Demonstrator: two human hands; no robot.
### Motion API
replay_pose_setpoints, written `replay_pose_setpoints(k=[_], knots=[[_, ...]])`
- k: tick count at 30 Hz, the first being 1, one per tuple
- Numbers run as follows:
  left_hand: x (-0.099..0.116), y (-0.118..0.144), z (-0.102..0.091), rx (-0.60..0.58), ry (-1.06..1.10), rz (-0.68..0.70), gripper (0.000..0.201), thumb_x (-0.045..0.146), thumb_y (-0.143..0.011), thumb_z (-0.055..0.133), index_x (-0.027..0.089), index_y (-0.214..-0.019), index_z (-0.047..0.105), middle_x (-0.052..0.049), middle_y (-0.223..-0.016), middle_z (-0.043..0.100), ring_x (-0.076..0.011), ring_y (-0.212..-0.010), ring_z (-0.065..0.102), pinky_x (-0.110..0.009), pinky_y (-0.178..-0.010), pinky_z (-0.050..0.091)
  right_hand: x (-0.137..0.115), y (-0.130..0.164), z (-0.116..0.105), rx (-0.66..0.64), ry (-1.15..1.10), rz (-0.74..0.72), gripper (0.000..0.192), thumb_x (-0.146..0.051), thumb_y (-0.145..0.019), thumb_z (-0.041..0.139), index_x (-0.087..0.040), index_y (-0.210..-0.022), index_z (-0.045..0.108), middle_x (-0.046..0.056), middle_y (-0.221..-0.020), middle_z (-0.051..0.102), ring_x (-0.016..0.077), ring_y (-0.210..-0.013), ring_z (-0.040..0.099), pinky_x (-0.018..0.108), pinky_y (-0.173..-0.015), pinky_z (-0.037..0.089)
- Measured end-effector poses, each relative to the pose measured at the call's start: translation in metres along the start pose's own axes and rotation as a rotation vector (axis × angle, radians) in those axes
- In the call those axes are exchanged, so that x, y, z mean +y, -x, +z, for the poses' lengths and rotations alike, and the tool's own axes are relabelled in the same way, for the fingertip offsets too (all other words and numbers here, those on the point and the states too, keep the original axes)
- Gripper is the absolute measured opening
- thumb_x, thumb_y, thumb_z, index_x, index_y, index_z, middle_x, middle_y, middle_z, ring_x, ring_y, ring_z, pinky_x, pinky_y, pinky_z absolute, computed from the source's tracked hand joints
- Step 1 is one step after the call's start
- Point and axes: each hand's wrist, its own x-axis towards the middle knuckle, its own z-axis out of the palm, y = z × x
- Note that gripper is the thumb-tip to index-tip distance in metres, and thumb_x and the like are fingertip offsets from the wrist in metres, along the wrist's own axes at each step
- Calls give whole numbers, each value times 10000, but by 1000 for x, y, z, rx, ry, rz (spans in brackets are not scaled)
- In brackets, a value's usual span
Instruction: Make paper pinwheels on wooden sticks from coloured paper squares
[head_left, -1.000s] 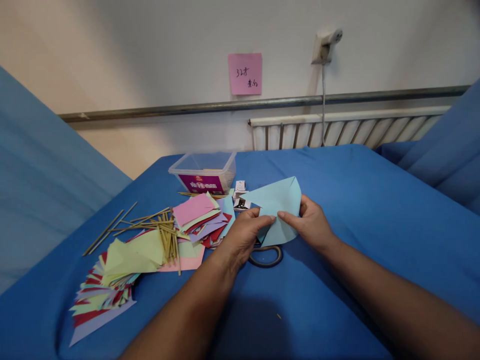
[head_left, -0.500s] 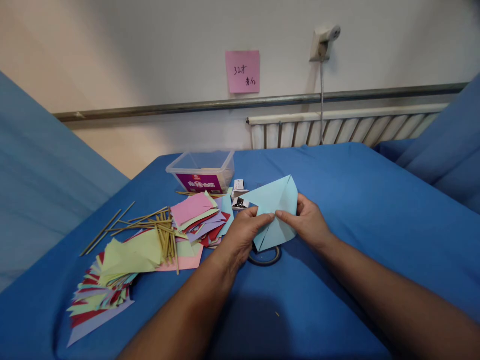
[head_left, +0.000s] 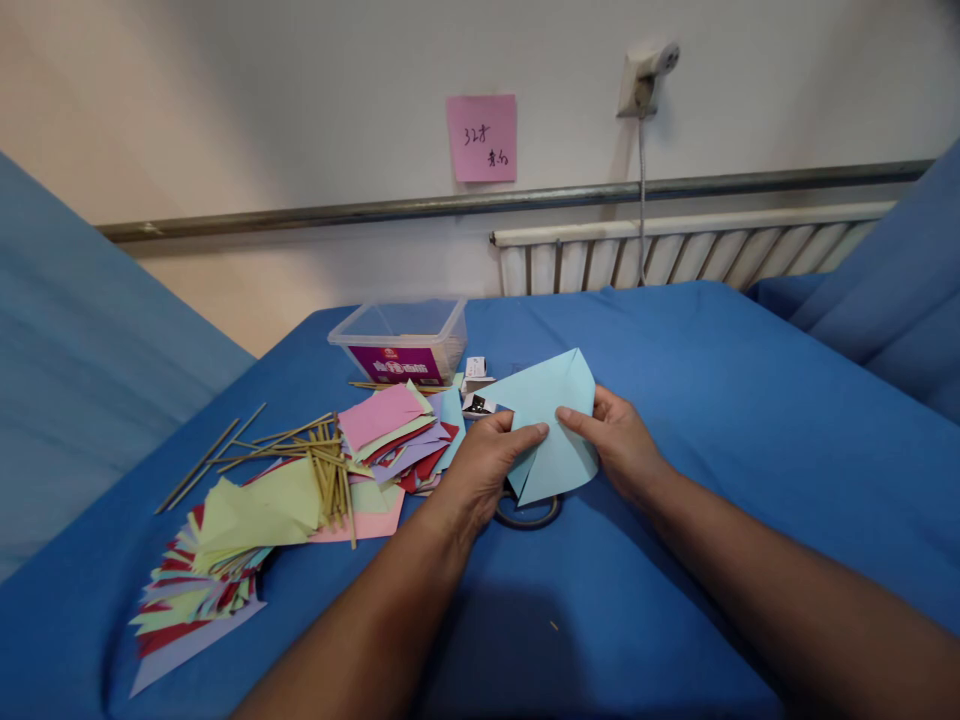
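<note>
A light-blue sheet of paper (head_left: 551, 390), partly folded with flaps toward its middle, is held above the blue-covered table. My left hand (head_left: 491, 455) grips its left side, thumb pressed on the front and fingers behind. On the right side my right hand (head_left: 615, 430) pinches it the same way, its thumb near the middle of the sheet. Below the paper a dark ring-shaped handle (head_left: 531, 518) shows on the cloth; the paper and my left hand hide what it belongs to. Small white boxes (head_left: 476, 375) stand just behind my left hand.
Left of my hands lie a stack of coloured papers (head_left: 386, 420), a bundle of thin brown sticks (head_left: 326, 470), yellow paper (head_left: 259, 505) and a fan of coloured pieces (head_left: 199, 600). A clear plastic box (head_left: 397, 350) stands behind. Blue curtains (head_left: 82, 370) hang at both sides.
My right thumb has shifted slightly right, away from the left thumb, and the paper's front creases look flatter. Both hands keep their hold. The view has moved very slightly.
</note>
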Motion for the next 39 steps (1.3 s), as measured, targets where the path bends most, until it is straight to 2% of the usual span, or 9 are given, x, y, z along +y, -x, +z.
replay_pose_setpoints(k=[16,23,33,35,37,39], knots=[[-2,0,-2,-16,-21,14,359,307,-624,778,117,-912,681,-86,-758,704,-166,-581,627,-271,-542,484,2,-1,-1,-6,-4,-22,386,-399,-705,705,-200,-1021,607,75,-964,719,230,-786,679,411,-747,540],[0,1,-1,20,-11,2,364,297,-589,794,111,-879,677,-83,-742,699,-171,-580,627,-272,-537,487,5,-2,-3,-12,90,-74,451,-349,-664,755,-208,-1054,578,68,-999,713,245,-877,674,421,-797,536],[0,3,2,48,8,14,315,247,-584,795,126,-840,655,-65,-726,689,-175,-564,625,-287,-531,504,9,-5,-3,-3,185,-112,420,-337,-678,731,-183,-1028,557,75,-962,699,250,-862,665,427,-782,531],[1,3,1,64,39,26,315,244,-591,789,121,-847,654,-74,-735,690,-186,-575,632,-301,-550,513,8,-3,-2,42,261,-214,448,-344,-706,710,-189,-1083,526,88,-1017,674,255,-908,649,444,-811,521],[2,2,1,85,88,52,312,245,-606,781,122,-859,646,-80,-759,692,-197,-599,640,-324,-580,524,5,1,-1,126,412,-426,532,-335,-720,698,-204,-1183,470,115,-1170,601,275,-1057,590,478,-899,478],[5,2,-1,109,154,80,303,235,-617,773,132,-865,633,-75,-779,690,-202,-619,642,-343,-597,531,-1,8,0,192,603,-675,634,-309,-716,698,-224,-1273,406,135,-1329,472,305,-1233,458,516,-996,399]])
